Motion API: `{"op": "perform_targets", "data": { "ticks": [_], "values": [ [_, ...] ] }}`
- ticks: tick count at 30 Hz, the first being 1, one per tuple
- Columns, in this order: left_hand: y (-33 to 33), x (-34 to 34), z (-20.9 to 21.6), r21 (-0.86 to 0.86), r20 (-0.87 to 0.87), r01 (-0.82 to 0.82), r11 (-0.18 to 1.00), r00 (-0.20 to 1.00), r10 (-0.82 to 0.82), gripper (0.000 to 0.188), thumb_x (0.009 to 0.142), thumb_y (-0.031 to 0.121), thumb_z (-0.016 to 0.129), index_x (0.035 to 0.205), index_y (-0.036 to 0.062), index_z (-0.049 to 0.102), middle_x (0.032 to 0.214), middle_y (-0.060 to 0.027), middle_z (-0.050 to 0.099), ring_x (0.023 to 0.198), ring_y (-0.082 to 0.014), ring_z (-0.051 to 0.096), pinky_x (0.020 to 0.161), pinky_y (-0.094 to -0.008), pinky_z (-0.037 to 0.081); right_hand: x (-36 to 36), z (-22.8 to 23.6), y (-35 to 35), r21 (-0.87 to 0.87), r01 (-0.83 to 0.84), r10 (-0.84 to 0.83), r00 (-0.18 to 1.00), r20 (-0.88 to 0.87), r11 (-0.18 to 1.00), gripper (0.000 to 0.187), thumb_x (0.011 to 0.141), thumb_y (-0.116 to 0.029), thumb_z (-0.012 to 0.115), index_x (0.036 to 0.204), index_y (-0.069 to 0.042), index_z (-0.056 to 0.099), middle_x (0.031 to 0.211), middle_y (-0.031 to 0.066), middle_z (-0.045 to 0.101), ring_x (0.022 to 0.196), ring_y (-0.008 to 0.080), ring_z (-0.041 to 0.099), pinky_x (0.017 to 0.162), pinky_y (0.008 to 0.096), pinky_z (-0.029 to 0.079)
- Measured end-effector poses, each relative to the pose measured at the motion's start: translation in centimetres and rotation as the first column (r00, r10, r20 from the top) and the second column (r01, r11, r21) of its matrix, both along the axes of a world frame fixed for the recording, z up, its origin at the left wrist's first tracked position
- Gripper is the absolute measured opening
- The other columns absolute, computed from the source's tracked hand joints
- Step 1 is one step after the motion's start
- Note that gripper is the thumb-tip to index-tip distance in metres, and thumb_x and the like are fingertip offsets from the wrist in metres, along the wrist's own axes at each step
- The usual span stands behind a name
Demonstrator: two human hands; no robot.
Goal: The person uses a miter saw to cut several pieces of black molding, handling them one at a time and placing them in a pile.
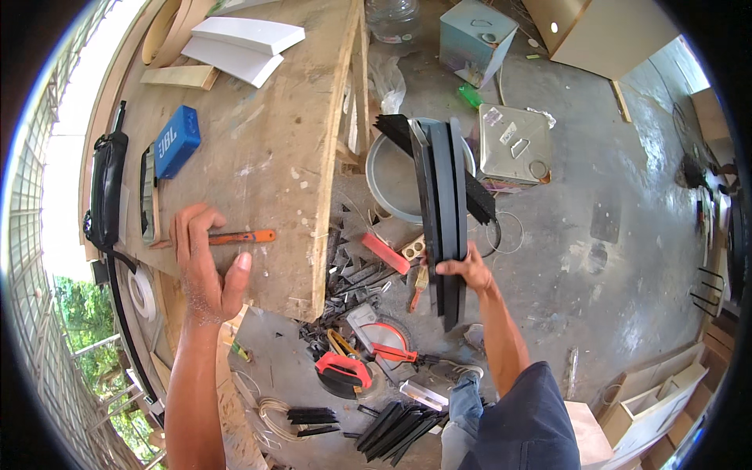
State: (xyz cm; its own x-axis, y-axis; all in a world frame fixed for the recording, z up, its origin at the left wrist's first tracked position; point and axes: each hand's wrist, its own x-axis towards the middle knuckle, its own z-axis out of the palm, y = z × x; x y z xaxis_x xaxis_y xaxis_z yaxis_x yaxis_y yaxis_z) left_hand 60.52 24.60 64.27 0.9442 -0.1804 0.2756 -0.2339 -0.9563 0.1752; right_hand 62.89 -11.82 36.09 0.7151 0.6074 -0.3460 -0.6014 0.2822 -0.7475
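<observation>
On the wooden table, my left hand (207,262) lies over a slim orange-handled tool (249,236), perhaps a knife. Its fingers bend across the tool's middle while the thumb stays apart. The tool's thin far end shows left of the fingers. My right hand (468,270) is closed around several long black strips (448,196), its thumb pressed across them near their lower end. The strips stand out over the floor, right of the table. Behind them sits a round grey tub (384,176), with a wider black piece (479,202) slanting across it.
A blue speaker (177,141), a black bag (108,188) and white boards (243,43) lie on the table (274,157). Below its edge are black offcuts, a red circular-blade saw (345,372) and black strips (392,431). Metal cans (515,145) stand beyond the tub.
</observation>
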Motion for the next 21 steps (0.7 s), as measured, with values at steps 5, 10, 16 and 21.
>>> {"op": "perform_targets", "data": {
  "ticks": [5, 10, 16, 21],
  "values": [
    [-0.2, 0.1, 0.1, 0.014, -0.027, -0.013, 1.0, 1.0, 0.013, 0.057, 0.087, 0.045, 0.052, 0.113, -0.0057, 0.047, 0.107, -0.021, 0.047, 0.1, -0.0352, 0.046, 0.091, -0.0445, 0.037, -5.9, 1.7, -0.4, 0.182, 0.109, -0.077, 0.981, -0.176, 0.977, 0.056, 0.066, -0.003, 0.081, 0.119, 0.0, 0.063, 0.107, 0.0132, 0.07, 0.102, 0.027, 0.069, 0.092, 0.0423, 0.053],
    [-0.6, 0.4, 0.2, -0.024, 0.011, 0.003, 1.0, 1.0, -0.003, 0.054, 0.086, 0.045, 0.055, 0.108, -0.0047, 0.049, 0.102, -0.0202, 0.048, 0.094, -0.0353, 0.047, 0.085, -0.045, 0.038, -9.6, 2.3, -0.7, 0.267, 0.081, -0.003, 0.96, -0.281, 0.96, 0.072, 0.058, -0.009, 0.084, 0.125, 0.0, 0.058, 0.111, 0.0174, 0.069, 0.102, 0.0323, 0.068, 0.094, 0.0456, 0.053],
    [-0.6, 0.5, 0.1, -0.006, 0.022, 0.012, 1.0, 1.0, -0.012, 0.056, 0.087, 0.047, 0.053, 0.107, -0.0051, 0.048, 0.101, -0.0201, 0.047, 0.093, -0.0356, 0.046, 0.084, -0.045, 0.038, -12.2, 2.6, -1.3, 0.424, -0.015, 0.161, 0.937, -0.311, 0.905, 0.076, 0.054, -0.015, 0.088, 0.123, 0.001, 0.06, 0.11, 0.0184, 0.069, 0.103, 0.0319, 0.067, 0.093, 0.0438, 0.052],
    [-0.5, 0.3, 0.3, 0.02, -0.021, -0.002, 1.0, 1.0, 0.002, 0.058, 0.089, 0.047, 0.049, 0.11, -0.0069, 0.047, 0.104, -0.0206, 0.046, 0.096, -0.0348, 0.046, 0.089, -0.043, 0.037, -13.7, 3.2, -1.4, 0.503, 0.028, 0.188, 0.908, -0.375, 0.864, 0.075, 0.054, -0.021, 0.092, 0.12, 0.002, 0.062, 0.112, 0.019, 0.068, 0.101, 0.0316, 0.067, 0.09, 0.0441, 0.053]
  ]
}}
